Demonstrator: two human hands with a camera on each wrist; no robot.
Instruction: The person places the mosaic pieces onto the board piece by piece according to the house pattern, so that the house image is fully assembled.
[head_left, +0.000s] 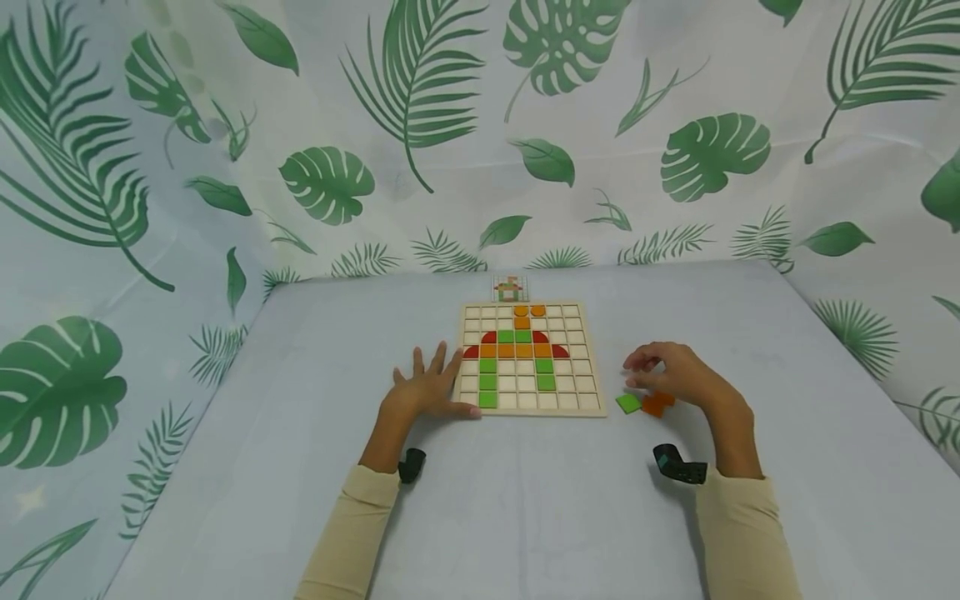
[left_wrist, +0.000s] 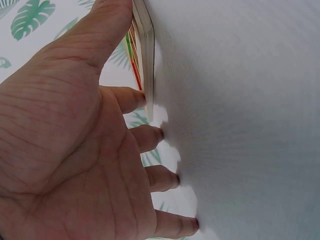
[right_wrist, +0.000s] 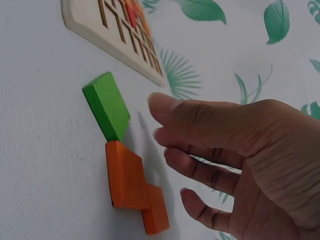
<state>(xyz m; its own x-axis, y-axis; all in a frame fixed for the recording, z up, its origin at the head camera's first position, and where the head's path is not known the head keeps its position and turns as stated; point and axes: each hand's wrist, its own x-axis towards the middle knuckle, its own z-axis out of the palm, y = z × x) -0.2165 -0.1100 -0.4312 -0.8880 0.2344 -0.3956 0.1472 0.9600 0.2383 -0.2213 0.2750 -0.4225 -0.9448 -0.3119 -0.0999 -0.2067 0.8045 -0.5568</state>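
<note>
A wooden grid board [head_left: 540, 412] lies on the table, with red, orange and green pieces set in its squares. My left hand [head_left: 425, 392] spreads its fingers at the board's left edge, thumb by the front left corner. In the left wrist view, the board's side [left_wrist: 146, 55] shows beside the thumb and index finger. To the right of the board, my right hand [head_left: 678, 375] hovers with loosely bent fingers and nothing between them. Below it lie a green square tile [right_wrist: 107, 106] and two orange tiles [right_wrist: 129, 175], close together on the table.
A small pattern card [head_left: 510, 288] with a coloured grid picture lies behind the board. Leaf-printed cloth [head_left: 465, 167] rises behind the pale table [head_left: 525, 500] and at its sides. Black wrist camera mounts [head_left: 678, 467] sit on both forearms.
</note>
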